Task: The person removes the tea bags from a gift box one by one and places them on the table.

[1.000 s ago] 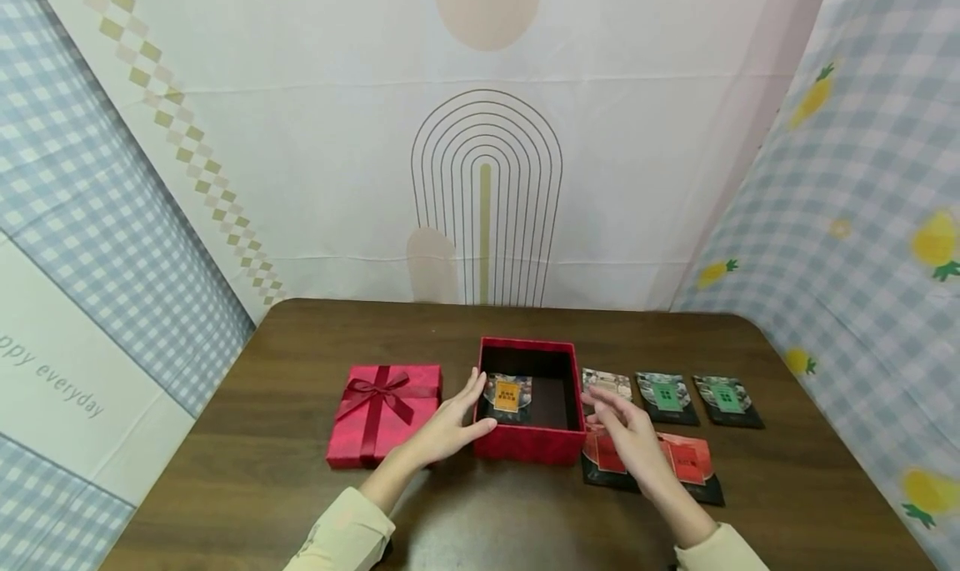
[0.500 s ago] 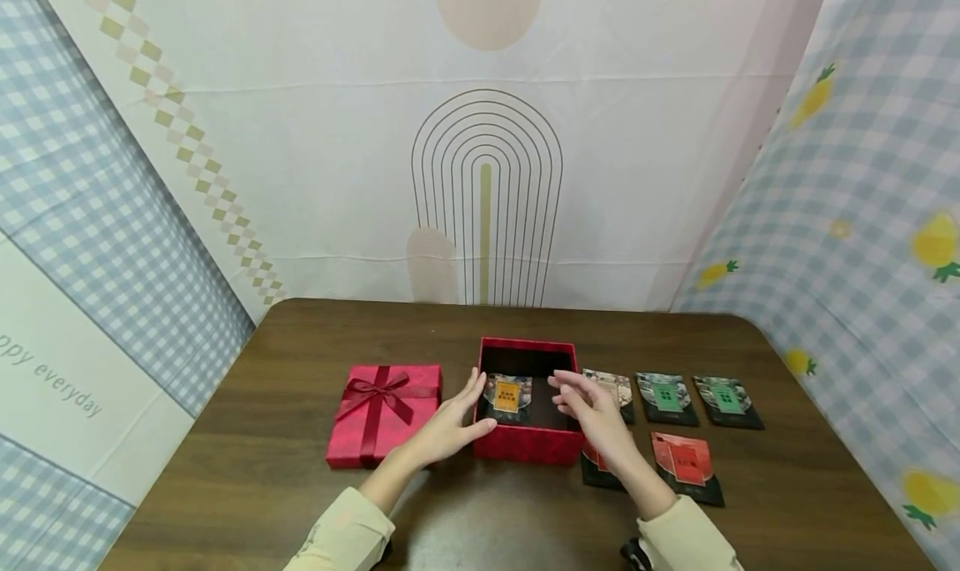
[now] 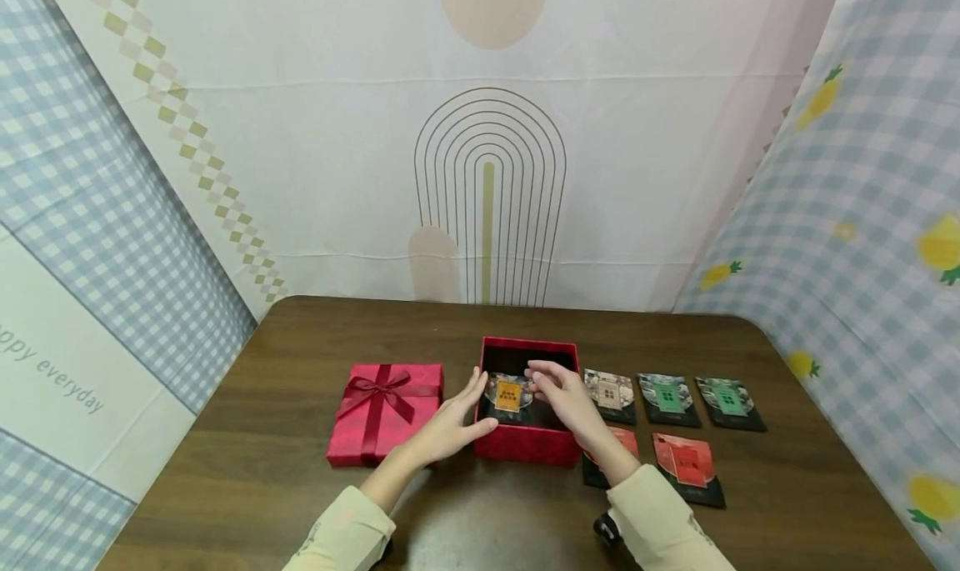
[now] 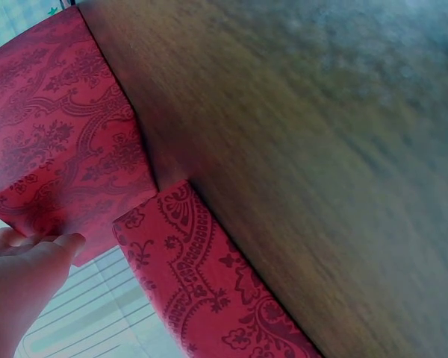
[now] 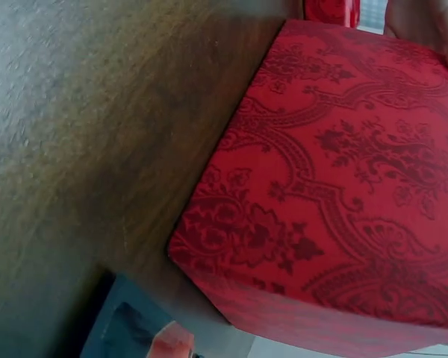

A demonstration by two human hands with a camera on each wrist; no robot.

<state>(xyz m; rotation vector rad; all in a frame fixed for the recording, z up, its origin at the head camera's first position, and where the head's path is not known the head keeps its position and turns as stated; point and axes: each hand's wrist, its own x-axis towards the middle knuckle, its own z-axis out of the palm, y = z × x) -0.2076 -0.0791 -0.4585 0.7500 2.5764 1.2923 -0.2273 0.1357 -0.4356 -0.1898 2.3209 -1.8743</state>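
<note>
An uncovered red patterned box (image 3: 527, 445) with a dark inside stands mid-table. In it, to the left, lies a black packet with an orange label (image 3: 507, 397). My left hand (image 3: 452, 418) rests along the box's left wall, fingers extended, thumb by the front corner. My right hand (image 3: 567, 402) reaches over the right part of the box, bent fingertips close to the packet's right edge. The left wrist view catches the left hand's thumb (image 4: 37, 272) at the box's edge. In the right wrist view the box's patterned side (image 5: 343, 171) fills the right, and the right fingertips are hidden.
Left of the box lies its red lid (image 3: 352, 442) with a ribbon bow. On the right lie a beige-labelled packet (image 3: 609, 396), green-labelled packets (image 3: 668, 398) and red-labelled packets (image 3: 687, 467), one partly under the right forearm. A patterned cloth hangs behind the table.
My right hand has moved left, from beside the box's right wall to over its inside near the orange-labelled packet. The left hand has stayed at the left wall.
</note>
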